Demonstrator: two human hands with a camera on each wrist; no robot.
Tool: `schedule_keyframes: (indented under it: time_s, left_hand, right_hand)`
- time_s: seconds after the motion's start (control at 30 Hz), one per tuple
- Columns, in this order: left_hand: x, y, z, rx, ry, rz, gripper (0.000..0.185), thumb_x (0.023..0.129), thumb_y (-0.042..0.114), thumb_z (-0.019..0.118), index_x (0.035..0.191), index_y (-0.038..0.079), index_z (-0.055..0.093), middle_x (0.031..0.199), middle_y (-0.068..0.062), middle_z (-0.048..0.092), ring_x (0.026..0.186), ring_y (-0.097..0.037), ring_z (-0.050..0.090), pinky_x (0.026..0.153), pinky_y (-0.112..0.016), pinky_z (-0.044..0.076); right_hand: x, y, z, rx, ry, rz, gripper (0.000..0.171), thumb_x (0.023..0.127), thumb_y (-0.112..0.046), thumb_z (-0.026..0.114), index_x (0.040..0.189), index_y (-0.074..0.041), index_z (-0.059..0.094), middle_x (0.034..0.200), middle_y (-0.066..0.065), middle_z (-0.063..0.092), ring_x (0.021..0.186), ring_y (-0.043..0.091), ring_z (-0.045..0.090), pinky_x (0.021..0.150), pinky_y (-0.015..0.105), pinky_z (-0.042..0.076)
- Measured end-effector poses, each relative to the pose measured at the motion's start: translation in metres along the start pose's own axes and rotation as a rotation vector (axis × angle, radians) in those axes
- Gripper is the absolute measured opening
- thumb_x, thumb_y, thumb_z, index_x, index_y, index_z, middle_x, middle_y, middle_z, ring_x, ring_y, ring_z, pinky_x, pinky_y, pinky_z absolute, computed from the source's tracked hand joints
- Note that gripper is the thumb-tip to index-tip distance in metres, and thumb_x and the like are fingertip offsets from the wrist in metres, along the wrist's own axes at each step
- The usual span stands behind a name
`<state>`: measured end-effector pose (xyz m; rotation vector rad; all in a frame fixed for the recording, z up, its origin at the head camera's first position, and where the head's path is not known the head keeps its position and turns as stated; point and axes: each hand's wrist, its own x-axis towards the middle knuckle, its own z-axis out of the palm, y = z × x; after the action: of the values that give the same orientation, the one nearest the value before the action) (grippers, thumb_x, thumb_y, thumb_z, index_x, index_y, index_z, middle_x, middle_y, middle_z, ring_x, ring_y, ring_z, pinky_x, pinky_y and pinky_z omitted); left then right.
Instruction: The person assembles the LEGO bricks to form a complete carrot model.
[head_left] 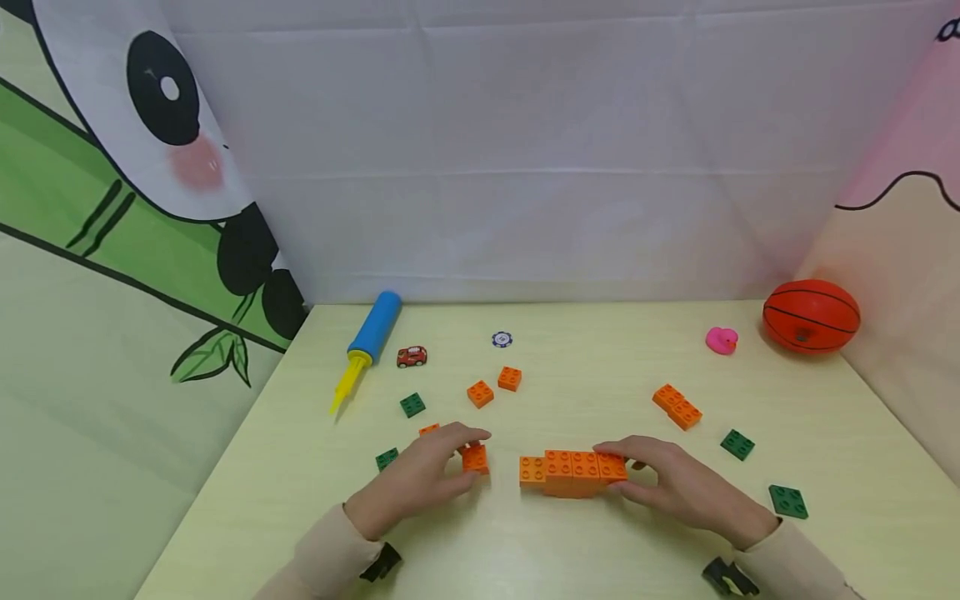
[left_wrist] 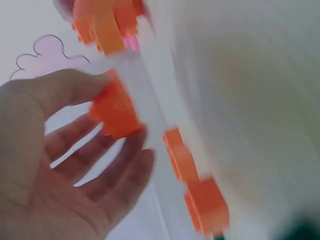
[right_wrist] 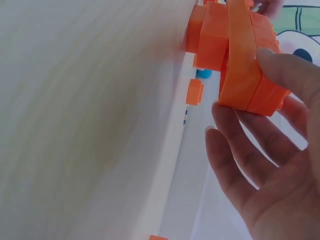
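My left hand [head_left: 422, 477] pinches a single orange toy brick [head_left: 475, 459] between thumb and fingers. In the left wrist view that brick [left_wrist: 117, 109] is held near the thumb tip, with the other fingers spread loosely below. To its right, my right hand [head_left: 671, 482] grips the right end of a row of joined orange bricks [head_left: 573, 475], studs up in the head view. The right wrist view shows the thumb on one side of this brick row [right_wrist: 242, 65] and fingertips on the other. A gap separates the single brick from the row.
Two orange bricks [head_left: 481, 394] [head_left: 510, 378] and green bricks [head_left: 412, 405] [head_left: 738, 444] [head_left: 788, 502] lie around. An orange pair [head_left: 677, 407] lies right. Behind are a blue-yellow pump [head_left: 375, 329], red toy car [head_left: 412, 357], chip [head_left: 502, 339], pink duck [head_left: 722, 340] and orange-red ball [head_left: 812, 317].
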<state>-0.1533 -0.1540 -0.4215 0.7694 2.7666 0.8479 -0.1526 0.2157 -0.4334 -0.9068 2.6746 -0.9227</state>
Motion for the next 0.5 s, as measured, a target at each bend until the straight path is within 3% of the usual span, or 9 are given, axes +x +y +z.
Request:
schedule_keyframes:
  time_s: [0.13, 0.27, 0.5]
  left_hand:
    - [0.011, 0.017, 0.014, -0.096, 0.049, 0.089, 0.048, 0.095, 0.025, 0.069, 0.140, 0.016, 0.055, 0.126, 0.010, 0.061, 0.105, -0.008, 0.056, 0.093, -0.035, 0.053]
    - [0.020, 0.029, 0.026, -0.112, 0.059, 0.167, 0.049, 0.095, 0.027, 0.069, 0.141, 0.016, 0.055, 0.129, 0.009, 0.061, 0.106, -0.008, 0.055, 0.094, -0.035, 0.053]
    - [0.027, 0.033, 0.033, -0.094, 0.023, 0.194, 0.048, 0.096, 0.029, 0.068, 0.141, 0.017, 0.055, 0.129, 0.010, 0.060, 0.107, -0.006, 0.056, 0.094, -0.030, 0.052]
  right_hand:
    - [0.000, 0.001, 0.000, 0.001, -0.006, 0.008, 0.050, 0.093, -0.033, 0.071, 0.140, -0.025, 0.058, 0.129, -0.011, 0.062, 0.105, 0.007, 0.058, 0.087, 0.032, 0.055]
    - [0.000, 0.000, 0.000, 0.009, -0.010, 0.016, 0.050, 0.093, -0.034, 0.071, 0.140, -0.025, 0.058, 0.129, -0.011, 0.062, 0.105, 0.007, 0.058, 0.087, 0.033, 0.055]
    - [0.000, 0.000, 0.000, 0.022, -0.004, 0.005, 0.049, 0.093, -0.031, 0.072, 0.140, -0.024, 0.058, 0.129, -0.011, 0.062, 0.107, 0.008, 0.059, 0.087, 0.033, 0.055]
